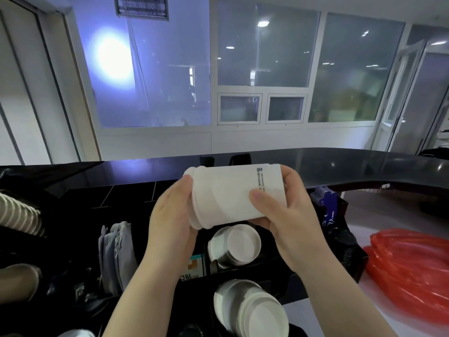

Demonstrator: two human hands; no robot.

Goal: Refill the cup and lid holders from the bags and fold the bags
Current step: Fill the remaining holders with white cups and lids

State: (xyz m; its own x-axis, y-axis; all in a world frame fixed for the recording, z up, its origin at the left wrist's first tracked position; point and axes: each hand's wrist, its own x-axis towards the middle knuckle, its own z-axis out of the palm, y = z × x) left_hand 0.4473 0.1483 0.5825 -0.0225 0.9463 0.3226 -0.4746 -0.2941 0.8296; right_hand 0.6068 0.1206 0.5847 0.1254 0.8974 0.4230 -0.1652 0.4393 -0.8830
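**Both hands hold a cup stack above the holder**

Nearest, a stack of white paper cups lies in the black compartmented holder, a second one just behind. Above them, the left hand and right hand curl round a sideways white paper cup stack. A red plastic bag lies right on the pale worktop; a dark counter runs beyond.

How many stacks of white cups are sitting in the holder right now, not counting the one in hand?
2: one stack of white cups in the slot just below the hands, another stack in the nearer slot at bottom. The arms may hide others.
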